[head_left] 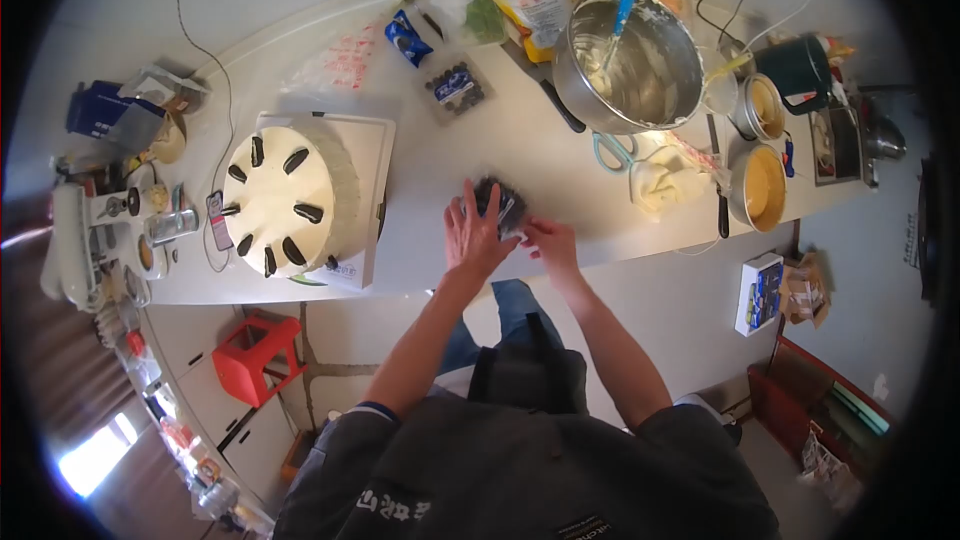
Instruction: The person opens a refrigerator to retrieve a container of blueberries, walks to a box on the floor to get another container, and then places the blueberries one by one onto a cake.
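Note:
A small clear pack of dark berries (508,202) lies on the white counter in front of me. My left hand (478,232) rests over its left side with the fingers spread. At its lower right edge, my right hand (549,242) has thumb and fingers pinched together near the corner; what lies between them is too small to make out. A second pack of dark berries (456,87) is farther back. To the left stands a round cream-coloured cake (280,202) with dark cookie pieces on top, on a white square board (377,155).
A steel bowl (640,60) with cream and a blue-handled spatula stands at back right. Near it are scissors (614,150), a piping bag (664,185) and a bowl of yellow contents (764,190). A red stool (257,355) is below left.

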`<state>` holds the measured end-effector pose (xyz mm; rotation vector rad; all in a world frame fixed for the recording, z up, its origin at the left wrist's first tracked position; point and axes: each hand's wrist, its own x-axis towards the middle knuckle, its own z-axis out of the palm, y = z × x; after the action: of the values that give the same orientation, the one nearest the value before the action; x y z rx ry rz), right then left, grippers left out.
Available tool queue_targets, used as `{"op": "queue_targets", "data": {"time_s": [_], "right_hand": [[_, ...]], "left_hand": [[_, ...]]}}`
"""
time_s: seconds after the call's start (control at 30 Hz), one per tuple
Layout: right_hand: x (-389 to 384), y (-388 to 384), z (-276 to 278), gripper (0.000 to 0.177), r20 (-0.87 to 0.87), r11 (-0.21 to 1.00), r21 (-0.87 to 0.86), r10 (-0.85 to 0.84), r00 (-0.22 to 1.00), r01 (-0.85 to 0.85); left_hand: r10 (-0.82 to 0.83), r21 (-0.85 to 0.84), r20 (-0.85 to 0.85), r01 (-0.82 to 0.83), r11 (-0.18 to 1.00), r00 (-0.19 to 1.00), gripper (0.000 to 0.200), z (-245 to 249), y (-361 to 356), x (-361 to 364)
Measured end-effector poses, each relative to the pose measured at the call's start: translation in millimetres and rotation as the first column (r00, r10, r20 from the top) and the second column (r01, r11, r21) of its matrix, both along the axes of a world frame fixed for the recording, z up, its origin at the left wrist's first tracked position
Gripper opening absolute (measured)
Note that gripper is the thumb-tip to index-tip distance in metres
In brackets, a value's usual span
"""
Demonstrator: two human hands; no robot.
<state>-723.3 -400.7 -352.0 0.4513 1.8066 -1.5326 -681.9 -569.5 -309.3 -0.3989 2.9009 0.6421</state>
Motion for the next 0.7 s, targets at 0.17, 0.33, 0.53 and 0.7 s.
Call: {"op": "queue_targets", "data": {"time_s": [0.17, 0.33, 0.53, 0.7], "right_hand": [[-43, -7, 13, 0.021, 0.028, 0.997, -0.076, 0.034, 0.999, -0.032], [-65, -4, 19, 0.024, 0.052, 0.993, -0.100, 0.065, 0.997, -0.059], [-76, -3, 15, 0.026, 0.024, 0.989, -0.144, -0.040, 0.999, 0.043], [-75, 2, 21, 0.026, -0.012, 0.981, -0.165, -0.103, 0.995, 0.099]], "left_hand": [[0.039, 0.013, -0.041, -0.038, 0.999, 0.998, 0.102, 1, 2, -30], [-0.007, 0.046, -0.056, 0.010, 0.999, 0.998, 0.099, -6, -4, -50], [-0.106, 0.037, -0.108, 0.110, 0.993, 0.988, 0.095, -14, -7, -73], [-0.120, 0.001, -0.162, 0.122, 0.993, 0.980, 0.091, -18, 2, -78]]}}
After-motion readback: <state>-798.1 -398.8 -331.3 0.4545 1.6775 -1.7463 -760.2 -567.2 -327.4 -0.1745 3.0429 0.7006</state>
